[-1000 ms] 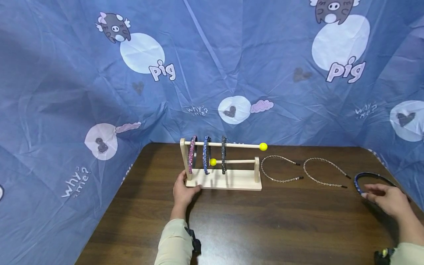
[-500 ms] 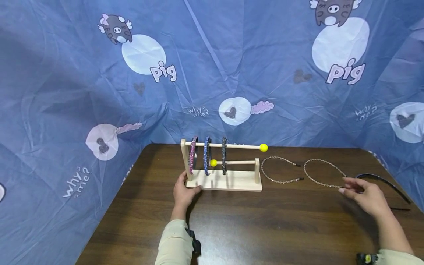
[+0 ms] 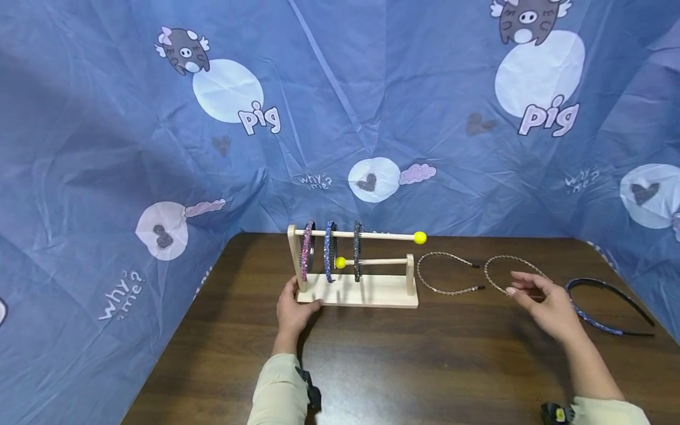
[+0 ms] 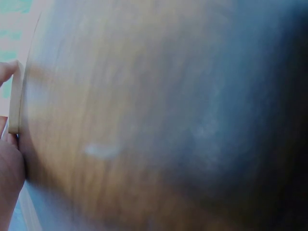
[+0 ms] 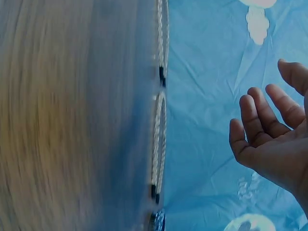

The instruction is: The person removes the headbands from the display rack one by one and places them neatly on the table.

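A wooden headband rack [image 3: 385, 300] stands on the table. My left hand [image 3: 291, 313] grips its base at the left end, thumb along the front edge; part of this hand [image 4: 9, 180] shows in the left wrist view. On the rack's upper rod hang a pink glittery headband [image 3: 305, 257], a blue glittery headband [image 3: 327, 257] and a black glittery headband [image 3: 357, 248]. My right hand [image 3: 549, 310] is over the right gold braided headband [image 3: 504, 257], hiding part of it. The right wrist view shows this hand [image 5: 274, 132] with loosely bent fingers, holding nothing.
Another gold braided headband [image 3: 448, 293] lies just right of the rack. At the far right lies a blue headband [image 3: 595, 323] with dark ends. Yellow balls cap the rack's two rods. A blue printed cloth [image 3: 451, 141] hangs behind the brown table [image 3: 425, 366].
My right hand has moved left, from the blue headband at the far right to the right gold braided headband. My left hand has stayed on the rack's base.
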Available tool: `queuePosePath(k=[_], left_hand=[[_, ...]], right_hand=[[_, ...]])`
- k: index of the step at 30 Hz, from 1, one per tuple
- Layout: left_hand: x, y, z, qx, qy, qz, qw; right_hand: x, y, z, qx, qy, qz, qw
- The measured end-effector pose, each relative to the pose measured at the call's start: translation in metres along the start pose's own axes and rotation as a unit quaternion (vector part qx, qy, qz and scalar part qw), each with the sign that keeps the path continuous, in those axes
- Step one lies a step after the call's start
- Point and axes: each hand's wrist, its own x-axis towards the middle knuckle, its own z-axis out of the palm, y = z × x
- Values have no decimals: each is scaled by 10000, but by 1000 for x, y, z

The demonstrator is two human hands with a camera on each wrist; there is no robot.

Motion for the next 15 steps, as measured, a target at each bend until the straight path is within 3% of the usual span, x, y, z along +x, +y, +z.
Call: queuePosePath(k=[15], left_hand=[[1,-2,2,36,8,-11,10000]], right_hand=[[9,-29,37,615,-191,-228,9977]])
